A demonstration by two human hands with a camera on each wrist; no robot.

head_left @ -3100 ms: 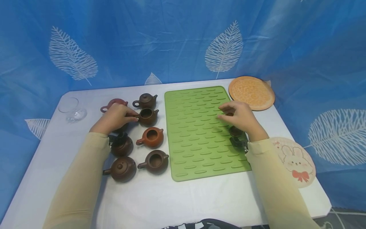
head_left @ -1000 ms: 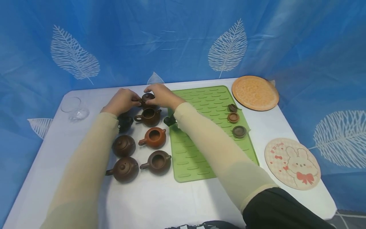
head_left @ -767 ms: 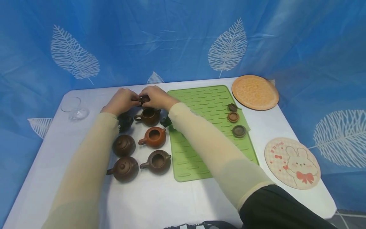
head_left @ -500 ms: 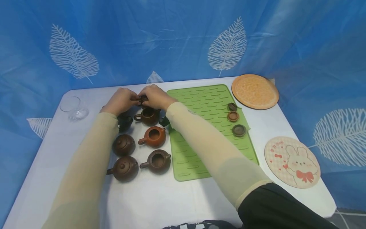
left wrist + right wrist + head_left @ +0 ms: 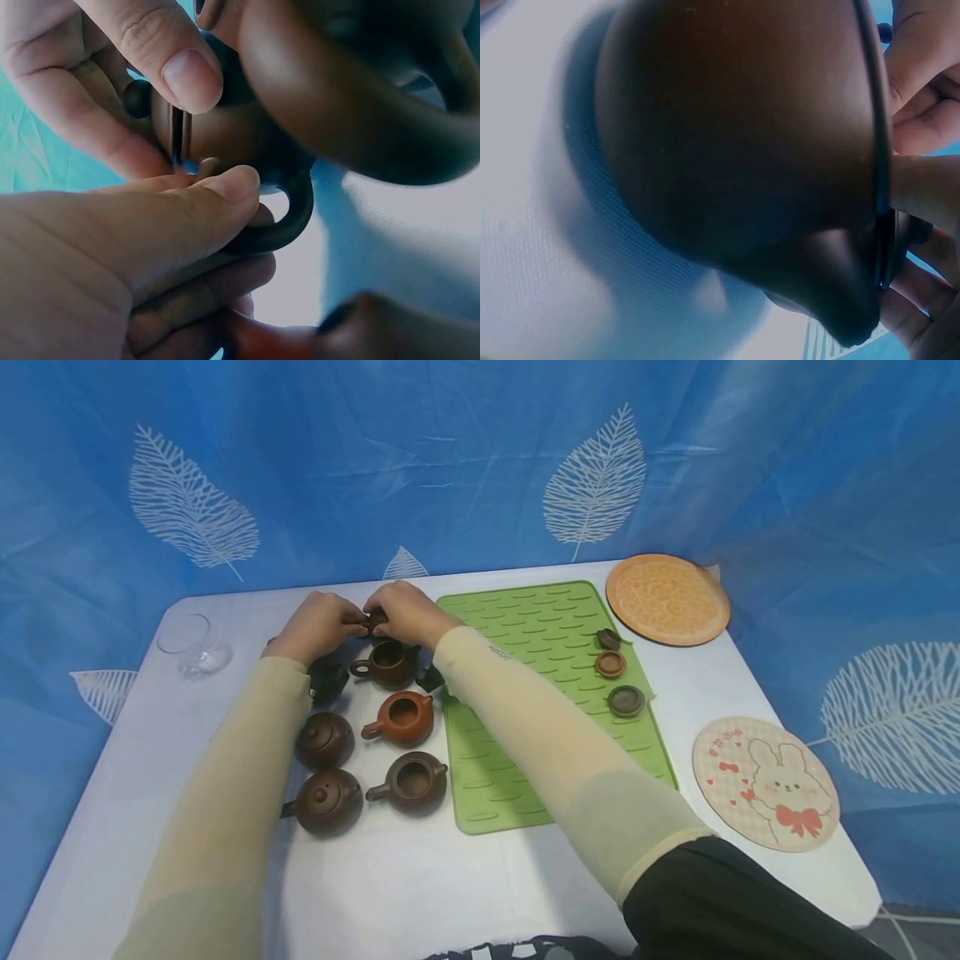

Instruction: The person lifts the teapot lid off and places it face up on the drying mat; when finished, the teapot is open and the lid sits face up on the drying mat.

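Observation:
At the back of the left cluster, my left hand (image 5: 315, 625) pinches the handle of a small brown teapot (image 5: 232, 135). My right hand (image 5: 408, 614) reaches across and grips its lid (image 5: 163, 124) from above, thumb at the rim. That lid sits at the teapot's mouth, its round knob showing in the left wrist view. Just in front stands a lidless brown teapot (image 5: 388, 677), large in the right wrist view. Nearer still are a lidless orange-brown teapot (image 5: 405, 731) and a lidless brown teapot (image 5: 420, 793).
Two lidded brown teapots (image 5: 326, 802) stand left of these; others are mostly hidden behind my left hand. A green mat (image 5: 517, 777) holds small lids (image 5: 626, 700) along its right edge. Also present are a clear glass (image 5: 204, 658), an orange round board (image 5: 667, 600) and a bunny coaster (image 5: 765, 783).
My left hand has gone from the lidless teapot's handle to the back teapot's. My right hand has left the lids on the mat, crossed left and closed on the back teapot's lid.

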